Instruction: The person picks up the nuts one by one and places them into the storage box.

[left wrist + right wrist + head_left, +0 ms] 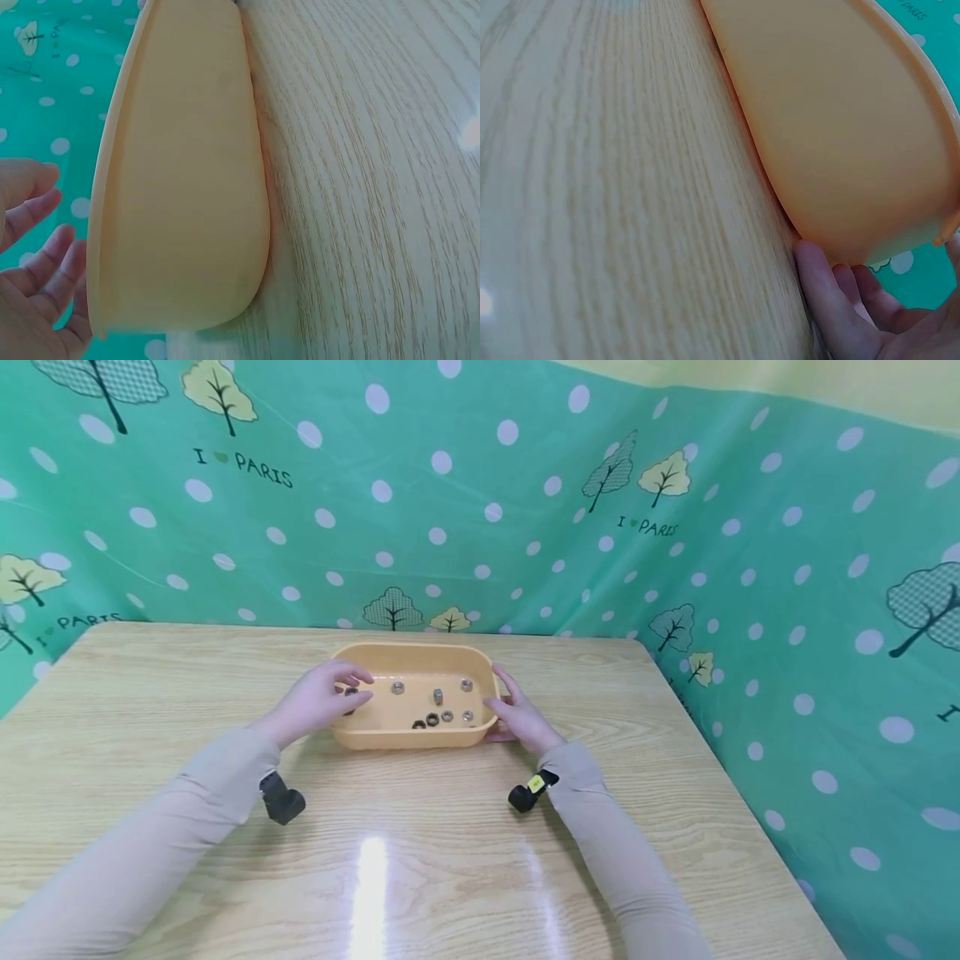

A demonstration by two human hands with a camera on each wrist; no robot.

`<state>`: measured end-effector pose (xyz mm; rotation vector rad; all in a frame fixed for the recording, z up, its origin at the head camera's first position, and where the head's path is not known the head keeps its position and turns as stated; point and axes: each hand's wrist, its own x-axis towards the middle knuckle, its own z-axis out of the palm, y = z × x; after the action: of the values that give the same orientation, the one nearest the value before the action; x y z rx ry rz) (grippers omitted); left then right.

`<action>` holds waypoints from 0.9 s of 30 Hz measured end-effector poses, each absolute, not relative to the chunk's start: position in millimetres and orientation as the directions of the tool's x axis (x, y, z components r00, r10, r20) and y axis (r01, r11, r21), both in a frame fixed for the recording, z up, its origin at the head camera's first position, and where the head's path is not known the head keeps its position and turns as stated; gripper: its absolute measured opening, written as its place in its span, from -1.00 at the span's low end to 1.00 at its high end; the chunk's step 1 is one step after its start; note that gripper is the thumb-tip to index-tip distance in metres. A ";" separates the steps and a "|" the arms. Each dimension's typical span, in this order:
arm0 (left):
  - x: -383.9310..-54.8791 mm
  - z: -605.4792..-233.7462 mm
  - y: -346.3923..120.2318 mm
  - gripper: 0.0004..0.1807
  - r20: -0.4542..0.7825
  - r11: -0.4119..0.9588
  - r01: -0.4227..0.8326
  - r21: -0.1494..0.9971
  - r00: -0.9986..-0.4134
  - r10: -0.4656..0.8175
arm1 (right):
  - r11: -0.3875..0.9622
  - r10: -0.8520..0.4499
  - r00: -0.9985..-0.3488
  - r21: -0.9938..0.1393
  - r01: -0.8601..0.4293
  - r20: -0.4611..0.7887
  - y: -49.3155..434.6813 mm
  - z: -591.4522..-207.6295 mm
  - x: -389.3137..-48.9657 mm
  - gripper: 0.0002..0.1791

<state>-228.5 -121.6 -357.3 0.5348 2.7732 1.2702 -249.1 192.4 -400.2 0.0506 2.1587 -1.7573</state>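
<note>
A shallow orange-yellow plastic tub (412, 740) sits on the table with several hex nuts inside, some silver and some dark. Over its left end hovers my left hand (318, 693), fingers relaxed and apart, holding nothing; a dark nut (352, 692) lies just beneath them. My right hand (522, 717) grips the tub's right end, thumb over the rim. In the right wrist view, its fingers (832, 300) press against the outer wall near the base. A silver nut (438, 696) stands on its side mid-tub, and dark nuts (432, 719) lie by the front wall.
The wood-grain table (435, 843) extends around the tub on all sides. A green dotted curtain (465, 510) hangs behind and along the right edge. Black wrist cameras (282, 799) are strapped to both sleeves.
</note>
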 end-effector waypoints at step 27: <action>-218.5 -340.3 -139.1 -0.64 0.097 0.594 0.291 0.750 -0.937 0.337 | 0.226 -0.175 -0.941 -0.942 0.249 -0.291 191.7 -401.7 -248.8 -0.23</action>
<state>-218.5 -139.1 -340.3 0.5433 2.7548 1.2809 -248.8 191.7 -401.7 0.0681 2.1705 -1.7655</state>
